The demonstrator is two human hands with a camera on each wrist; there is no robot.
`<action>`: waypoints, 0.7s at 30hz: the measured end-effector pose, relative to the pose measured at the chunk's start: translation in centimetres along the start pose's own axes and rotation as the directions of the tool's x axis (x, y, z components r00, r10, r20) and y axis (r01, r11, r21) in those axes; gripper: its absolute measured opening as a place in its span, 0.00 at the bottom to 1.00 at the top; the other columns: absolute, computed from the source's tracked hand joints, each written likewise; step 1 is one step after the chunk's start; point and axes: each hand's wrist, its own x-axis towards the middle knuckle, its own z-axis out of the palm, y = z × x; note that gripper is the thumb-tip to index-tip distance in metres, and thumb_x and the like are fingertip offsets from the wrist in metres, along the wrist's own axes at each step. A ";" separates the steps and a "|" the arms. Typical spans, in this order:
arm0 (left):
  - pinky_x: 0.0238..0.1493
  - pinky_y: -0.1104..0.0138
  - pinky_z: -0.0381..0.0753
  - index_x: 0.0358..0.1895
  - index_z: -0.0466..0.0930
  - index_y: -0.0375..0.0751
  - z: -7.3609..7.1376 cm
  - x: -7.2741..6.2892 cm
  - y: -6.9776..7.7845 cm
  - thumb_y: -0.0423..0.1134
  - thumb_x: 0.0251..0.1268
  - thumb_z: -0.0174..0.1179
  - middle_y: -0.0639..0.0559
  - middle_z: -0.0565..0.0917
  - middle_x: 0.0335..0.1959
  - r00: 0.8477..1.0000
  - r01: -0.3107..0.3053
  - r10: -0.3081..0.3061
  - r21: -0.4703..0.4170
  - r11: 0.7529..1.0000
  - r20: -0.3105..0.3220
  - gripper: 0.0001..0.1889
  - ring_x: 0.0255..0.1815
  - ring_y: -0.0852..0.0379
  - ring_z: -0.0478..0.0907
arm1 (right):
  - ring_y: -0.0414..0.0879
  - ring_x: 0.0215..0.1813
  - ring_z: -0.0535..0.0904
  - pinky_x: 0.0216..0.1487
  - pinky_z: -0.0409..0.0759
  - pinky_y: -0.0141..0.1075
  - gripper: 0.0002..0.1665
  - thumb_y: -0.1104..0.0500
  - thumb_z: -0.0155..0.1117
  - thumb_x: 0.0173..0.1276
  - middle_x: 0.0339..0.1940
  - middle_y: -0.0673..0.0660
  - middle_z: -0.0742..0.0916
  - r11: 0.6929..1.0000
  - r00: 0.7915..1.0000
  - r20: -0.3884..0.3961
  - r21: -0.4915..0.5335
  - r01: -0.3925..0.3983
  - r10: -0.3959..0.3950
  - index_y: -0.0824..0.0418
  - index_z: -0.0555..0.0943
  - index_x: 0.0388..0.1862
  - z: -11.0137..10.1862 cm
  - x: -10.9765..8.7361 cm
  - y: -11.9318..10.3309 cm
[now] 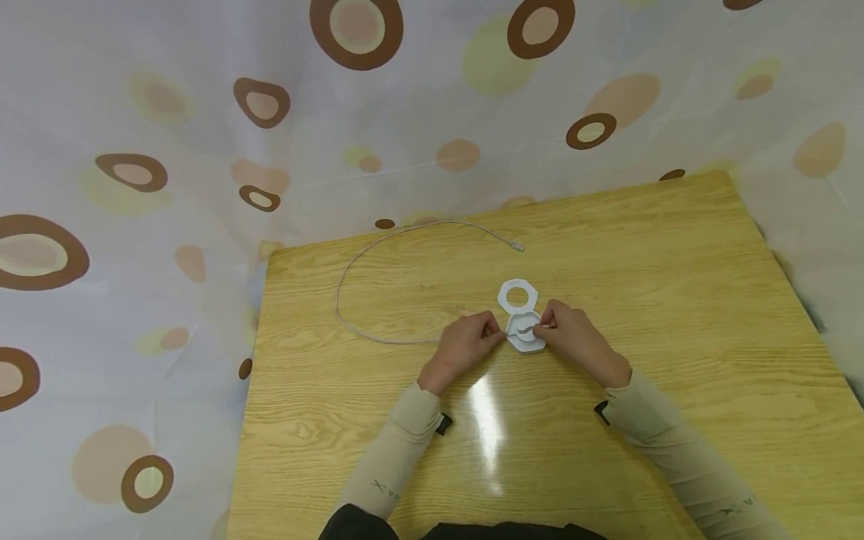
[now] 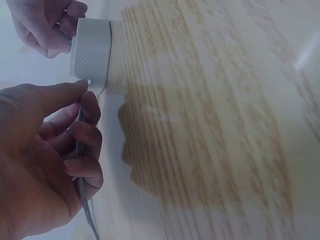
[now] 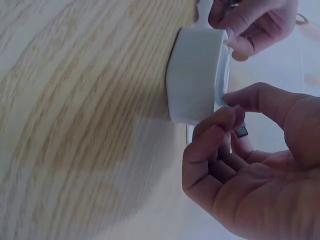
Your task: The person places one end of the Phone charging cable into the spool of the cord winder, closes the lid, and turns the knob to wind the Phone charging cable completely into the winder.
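While left hand and right hand each pinch the cable, it seems light, pliable and kink-prone, likely best held close to the white case.

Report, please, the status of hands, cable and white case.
Left hand pinches cable beside white case; right hand grips cable over it. Case open, ring-shaped lid lying beyond. Nothing visible in the way.

Right grip pinches connector beside white box.
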 end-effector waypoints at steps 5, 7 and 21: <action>0.31 0.74 0.73 0.42 0.84 0.50 0.0 -0.1 0.0 0.51 0.79 0.62 0.60 0.88 0.32 1.000 -0.006 0.006 0.007 1.000 -0.008 0.10 0.27 0.68 0.77 | 0.44 0.32 0.73 0.34 0.70 0.35 0.12 0.56 0.65 0.78 0.30 0.56 0.82 1.000 0.999 0.016 0.011 0.029 -0.030 0.66 0.80 0.42 -0.5 0.2 0.5; 0.31 0.74 0.72 0.42 0.84 0.50 0.0 -0.1 0.0 0.51 0.79 0.62 0.60 0.88 0.32 1.000 -0.009 0.009 0.011 1.000 -0.013 0.10 0.28 0.68 0.76 | 0.43 0.31 0.73 0.34 0.71 0.34 0.13 0.55 0.66 0.78 0.29 0.56 0.83 0.999 0.998 0.036 0.019 0.046 -0.046 0.66 0.82 0.42 -0.8 0.4 0.9; 0.29 0.74 0.70 0.44 0.85 0.51 -0.1 -0.3 0.3 0.51 0.79 0.61 0.59 0.86 0.31 0.999 -0.038 0.040 0.055 0.998 -0.028 0.10 0.28 0.67 0.74 | 0.44 0.30 0.81 0.30 0.77 0.32 0.18 0.55 0.65 0.78 0.33 0.60 0.89 0.996 0.994 0.106 0.082 0.026 -0.034 0.72 0.84 0.50 -1.7 1.0 1.9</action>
